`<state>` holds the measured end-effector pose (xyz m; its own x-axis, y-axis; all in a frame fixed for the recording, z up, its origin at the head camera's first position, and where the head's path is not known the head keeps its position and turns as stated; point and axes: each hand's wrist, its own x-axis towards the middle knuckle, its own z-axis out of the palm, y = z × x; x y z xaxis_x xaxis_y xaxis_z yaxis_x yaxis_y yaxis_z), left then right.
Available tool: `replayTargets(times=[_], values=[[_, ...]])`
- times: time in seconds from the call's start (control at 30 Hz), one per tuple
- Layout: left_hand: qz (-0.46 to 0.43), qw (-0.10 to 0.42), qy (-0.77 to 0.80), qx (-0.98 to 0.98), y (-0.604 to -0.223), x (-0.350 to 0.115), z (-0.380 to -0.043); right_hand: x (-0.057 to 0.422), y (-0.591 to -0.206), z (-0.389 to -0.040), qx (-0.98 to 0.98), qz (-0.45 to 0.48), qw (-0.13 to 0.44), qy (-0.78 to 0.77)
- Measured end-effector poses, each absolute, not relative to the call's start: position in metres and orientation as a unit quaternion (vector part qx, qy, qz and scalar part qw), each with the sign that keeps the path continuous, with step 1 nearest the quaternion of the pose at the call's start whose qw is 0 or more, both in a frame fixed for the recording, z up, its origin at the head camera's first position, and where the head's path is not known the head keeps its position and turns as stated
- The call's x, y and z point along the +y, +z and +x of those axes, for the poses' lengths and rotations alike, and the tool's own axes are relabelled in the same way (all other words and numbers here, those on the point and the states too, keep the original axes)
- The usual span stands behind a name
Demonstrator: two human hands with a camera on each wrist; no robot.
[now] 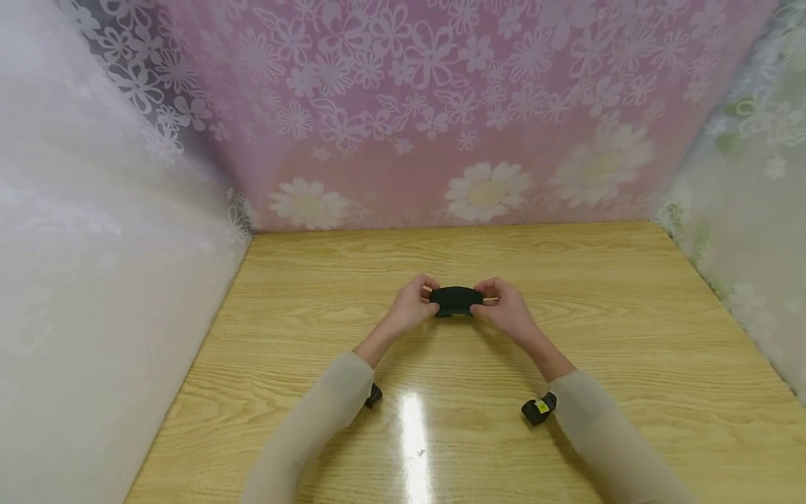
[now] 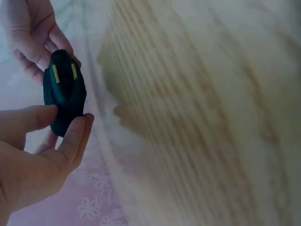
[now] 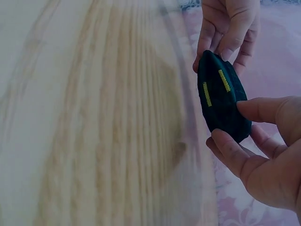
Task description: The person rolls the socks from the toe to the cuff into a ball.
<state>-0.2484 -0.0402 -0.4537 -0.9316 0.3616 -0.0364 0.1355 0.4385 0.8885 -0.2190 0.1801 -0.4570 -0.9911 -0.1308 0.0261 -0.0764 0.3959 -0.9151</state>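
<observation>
A small dark green pouch-like thing (image 1: 456, 300) is held up over the table between both hands, its upper edge curved. My left hand (image 1: 412, 306) pinches its left end, thumb on the near side and fingers behind. At the opposite end my right hand (image 1: 506, 309) pinches it the same way. In the left wrist view, two short yellow strips show on the narrow side of the pouch-like thing (image 2: 66, 96), with a groove between them. The right wrist view shows the same strips on the pouch-like thing (image 3: 223, 99), thumb and fingertips at its end.
The wood-grain table (image 1: 302, 280) lies below the hands, with a bright reflection near the front. Behind it rises a pink flowered backdrop (image 1: 390, 140). Pale walls stand at the left (image 1: 113, 280) and right. Black wrist cameras (image 1: 535, 411) stick out from the sleeves.
</observation>
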Motion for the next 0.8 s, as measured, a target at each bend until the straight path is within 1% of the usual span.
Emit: replayTargets(times=[0.2, 0.53, 0.8], values=[[0.153, 0.105, 0.471, 0.862, -0.4605, -0.0354, -0.2518, 0.1794, -0.4668, -0.2236, 0.848, -0.048, 0.027, -0.528], [0.149, 0.105, 0.462, 0.868, -0.4623, -0.0331, -0.2520, 0.1764, -0.4682, -0.2235, 0.861, -0.040, 0.017, -0.506], [0.150, 0.133, 0.466, 0.862, -0.4614, -0.0344, -0.2505, 0.1763, -0.4668, -0.2229, 0.862, -0.033, 0.020, -0.506]])
